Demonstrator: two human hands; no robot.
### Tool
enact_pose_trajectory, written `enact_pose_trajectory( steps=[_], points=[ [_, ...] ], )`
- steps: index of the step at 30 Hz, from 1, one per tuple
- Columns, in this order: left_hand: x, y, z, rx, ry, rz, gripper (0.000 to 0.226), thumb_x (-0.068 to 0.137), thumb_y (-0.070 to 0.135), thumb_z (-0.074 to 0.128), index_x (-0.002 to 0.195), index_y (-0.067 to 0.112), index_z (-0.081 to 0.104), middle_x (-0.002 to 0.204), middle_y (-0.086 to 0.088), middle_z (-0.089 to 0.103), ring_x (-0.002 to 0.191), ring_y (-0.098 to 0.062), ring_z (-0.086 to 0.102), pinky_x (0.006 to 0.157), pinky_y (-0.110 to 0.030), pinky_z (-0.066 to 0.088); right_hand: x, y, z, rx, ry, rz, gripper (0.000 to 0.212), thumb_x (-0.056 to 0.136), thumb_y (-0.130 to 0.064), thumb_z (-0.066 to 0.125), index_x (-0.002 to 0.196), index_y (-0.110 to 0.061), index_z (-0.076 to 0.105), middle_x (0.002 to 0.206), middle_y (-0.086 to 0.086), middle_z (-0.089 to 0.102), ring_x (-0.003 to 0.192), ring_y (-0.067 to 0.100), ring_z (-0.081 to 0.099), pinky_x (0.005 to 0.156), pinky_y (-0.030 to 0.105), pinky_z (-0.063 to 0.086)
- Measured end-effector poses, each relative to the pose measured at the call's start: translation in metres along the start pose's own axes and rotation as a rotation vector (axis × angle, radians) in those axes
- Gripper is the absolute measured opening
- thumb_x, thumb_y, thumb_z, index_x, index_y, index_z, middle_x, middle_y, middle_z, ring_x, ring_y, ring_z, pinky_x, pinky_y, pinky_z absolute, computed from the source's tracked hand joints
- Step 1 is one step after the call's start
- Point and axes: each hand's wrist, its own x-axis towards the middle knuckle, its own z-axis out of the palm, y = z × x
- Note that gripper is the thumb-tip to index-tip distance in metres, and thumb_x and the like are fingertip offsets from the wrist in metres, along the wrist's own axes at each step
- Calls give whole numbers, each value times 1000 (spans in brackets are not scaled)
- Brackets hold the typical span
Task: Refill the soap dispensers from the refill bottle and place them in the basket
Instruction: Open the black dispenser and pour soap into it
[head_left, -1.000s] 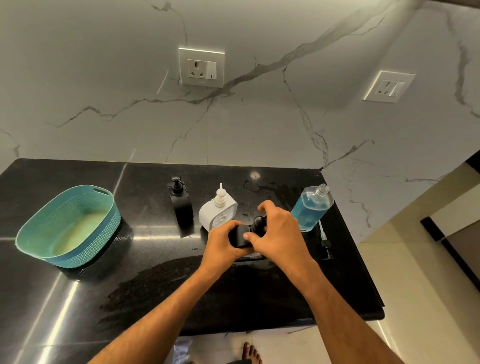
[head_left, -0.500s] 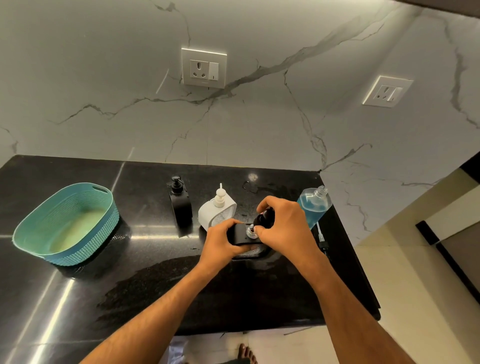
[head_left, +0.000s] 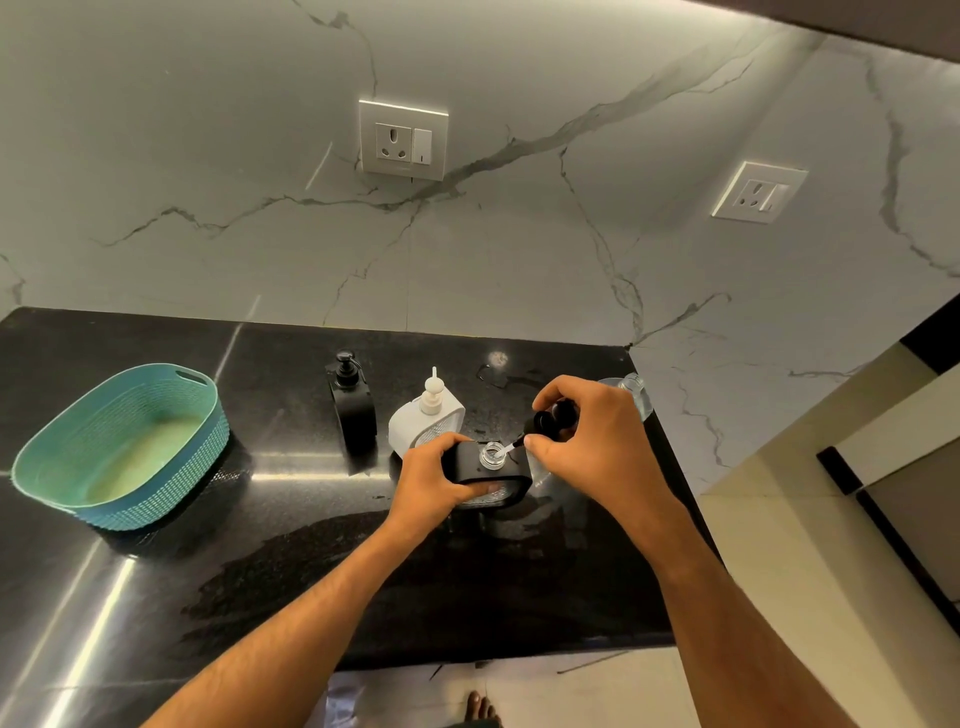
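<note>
Pump head (head_left: 553, 418) of the near black dispenser (head_left: 491, 470) is now off its neck: the right hand (head_left: 592, 441) grasps it and lifts it toward 2 o'clock, with the tube end just over the open mouth, while the left hand (head_left: 434, 480) grasps the body on the surface (head_left: 260, 571). A second ago the pump sat screwed on and half a second ago it only tilted, so I judge the dispenser is ready for filling. Refill bottle (head_left: 626, 395) stands behind the right hand at 1 o'clock, the black dispenser (head_left: 350, 402) and white dispenser (head_left: 428, 421) wait at 11 o'clock, and the basket (head_left: 62, 447) at 9 o'clock holds none of them.
</note>
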Motion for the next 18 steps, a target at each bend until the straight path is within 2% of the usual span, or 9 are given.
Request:
enact_pose_trajectory(
  steps=[6, 11, 13, 18],
  points=[
    [0, -3, 0, 12, 7, 3, 54, 62, 28, 100, 108, 24, 72, 101, 15, 73, 97, 0, 69, 86, -19, 57, -4, 5, -5, 3, 35, -15, 32, 73, -21, 91, 100, -20, 72, 93, -4, 71, 84, 12, 66, 78, 27, 61],
    [-1, -1, 0, 7, 22, 9, 51, 62, 27, 100, 104, 27, 71, 99, 16, 73, 96, 1, 69, 84, -17, 57, -11, 14, -5, 10, 24, -11, 29, 71, -16, 89, 91, -21, 69, 86, -10, 67, 77, 6, 63, 69, 11, 50],
    [-2, -1, 0, 7, 25, 9, 51, 62, 26, 100, 104, 28, 71, 99, 17, 73, 96, 2, 68, 84, -15, 56, -15, 21, -3, 31, 33, 3, 31, 69, -15, 90, 90, -21, 68, 84, -12, 66, 77, 3, 63, 66, 8, 49],
    [-8, -4, 1, 10, 64, -5, 51, 64, 23, 99, 105, 27, 69, 100, 17, 72, 98, 6, 66, 82, -10, 53, -30, 38, 8, 115, 99, 48, 36, 67, -14, 92, 93, -25, 70, 87, -15, 67, 81, 1, 65, 74, 7, 51]
  ],
)
